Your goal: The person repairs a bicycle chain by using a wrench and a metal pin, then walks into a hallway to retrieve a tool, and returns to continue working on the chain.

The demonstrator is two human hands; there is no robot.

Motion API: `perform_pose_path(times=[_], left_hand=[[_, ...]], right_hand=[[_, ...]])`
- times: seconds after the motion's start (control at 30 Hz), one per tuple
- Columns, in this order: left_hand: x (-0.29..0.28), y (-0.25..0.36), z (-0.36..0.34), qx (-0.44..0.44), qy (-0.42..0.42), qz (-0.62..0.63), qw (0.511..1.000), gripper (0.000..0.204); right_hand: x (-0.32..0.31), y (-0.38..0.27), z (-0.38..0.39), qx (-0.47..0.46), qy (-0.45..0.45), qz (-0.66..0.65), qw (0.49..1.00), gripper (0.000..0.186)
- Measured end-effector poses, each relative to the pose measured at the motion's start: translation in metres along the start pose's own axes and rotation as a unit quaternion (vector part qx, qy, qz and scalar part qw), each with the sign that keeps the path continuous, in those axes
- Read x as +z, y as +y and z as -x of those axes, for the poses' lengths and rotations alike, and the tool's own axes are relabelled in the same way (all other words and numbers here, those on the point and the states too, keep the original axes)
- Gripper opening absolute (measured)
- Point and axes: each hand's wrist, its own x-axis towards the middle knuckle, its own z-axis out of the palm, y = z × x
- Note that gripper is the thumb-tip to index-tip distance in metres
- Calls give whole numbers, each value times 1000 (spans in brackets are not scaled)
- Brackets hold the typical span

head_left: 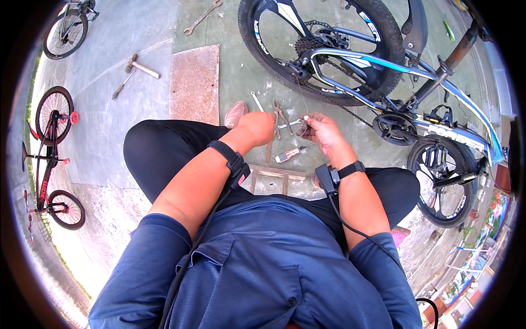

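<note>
My left hand [256, 129] is closed in a fist. What it may hold is hidden; a narrow brown strip shows just below it. My right hand [324, 132] pinches a thin wire [303, 98] between thumb and fingertips, and the wire runs up toward the rear wheel of a blue and white bicycle [342, 55] lying on its side. On the ground between my hands are pliers [282, 116] with their handles apart. A small wrench [291, 124] lies beside them, and another wrench [255, 100] is above my left fist. Nearer me rests a screwdriver [289, 156] with a striped handle.
A low wooden stool [290, 174] stands between my knees. Farther left lie a rusty flat board [195, 85], a hammer [143, 67], a second screwdriver [121, 85] and a large wrench [203, 17]. A red and black bicycle [49, 159] is at the far left.
</note>
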Motion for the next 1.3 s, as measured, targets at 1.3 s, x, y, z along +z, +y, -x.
perform_pose_path(times=[1.3], left_hand=[[-18,-7,-26,-40,216,400,890,34]], right_hand=[[3,2,42,-197,103,592,775,40]])
